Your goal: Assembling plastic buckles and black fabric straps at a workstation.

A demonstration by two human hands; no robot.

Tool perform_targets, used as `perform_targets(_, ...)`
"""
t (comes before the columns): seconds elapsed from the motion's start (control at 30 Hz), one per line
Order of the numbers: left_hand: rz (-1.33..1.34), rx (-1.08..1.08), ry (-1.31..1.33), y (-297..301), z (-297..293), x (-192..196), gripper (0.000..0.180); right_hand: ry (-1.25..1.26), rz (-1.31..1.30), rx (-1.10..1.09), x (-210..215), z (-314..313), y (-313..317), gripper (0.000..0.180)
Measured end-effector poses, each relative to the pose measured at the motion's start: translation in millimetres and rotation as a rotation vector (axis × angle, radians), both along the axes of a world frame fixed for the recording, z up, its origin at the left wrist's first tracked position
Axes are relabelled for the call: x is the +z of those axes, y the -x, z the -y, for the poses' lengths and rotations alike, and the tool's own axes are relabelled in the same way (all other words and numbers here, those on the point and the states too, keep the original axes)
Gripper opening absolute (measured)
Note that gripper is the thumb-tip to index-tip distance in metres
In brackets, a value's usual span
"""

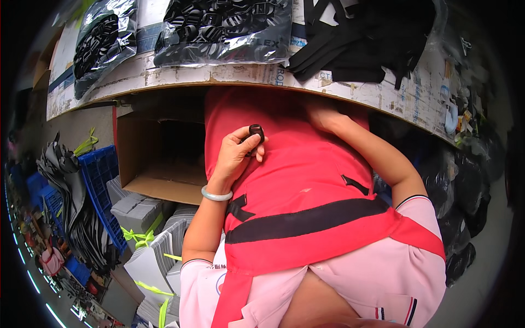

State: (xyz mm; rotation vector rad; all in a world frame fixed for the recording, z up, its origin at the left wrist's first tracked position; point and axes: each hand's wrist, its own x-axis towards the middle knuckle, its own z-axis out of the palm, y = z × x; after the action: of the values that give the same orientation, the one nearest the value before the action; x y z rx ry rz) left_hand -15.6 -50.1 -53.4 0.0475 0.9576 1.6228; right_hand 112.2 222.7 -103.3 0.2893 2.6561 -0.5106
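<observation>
My left hand [236,152] is closed over the red apron, pinching a small black plastic buckle [256,130] between thumb and fingers. My right hand [326,118] reaches under the table's front edge at the apron's lower part. Its fingers are hidden there, so whatever they hold or touch does not show. On the tabletop above lie a clear bag of black buckles [219,27] and, farther right, a heap of black straps [361,41].
Another clear bag with black pieces [98,46] lies at the table's left. Below the table [164,79], an open cardboard box [158,188] stands by my left forearm. Beside it are a blue crate [104,191] and grey stacks [147,213] with yellow-green ties. Dark plastic bags [465,202] fill the right.
</observation>
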Motion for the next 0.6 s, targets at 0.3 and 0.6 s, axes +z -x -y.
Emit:
perform_targets(0.3,0.122,0.097,-0.013,-0.8,-8.5,13.5,0.026,-0.194,-0.825,-0.411,113.0,-35.1,-17.8,0.023)
perform_targets(0.6,-0.068,0.037,0.136,-8.9,-26.0,25.8,0.025,-0.09,-0.875,-0.185,95.3,-16.7,-36.6,0.034)
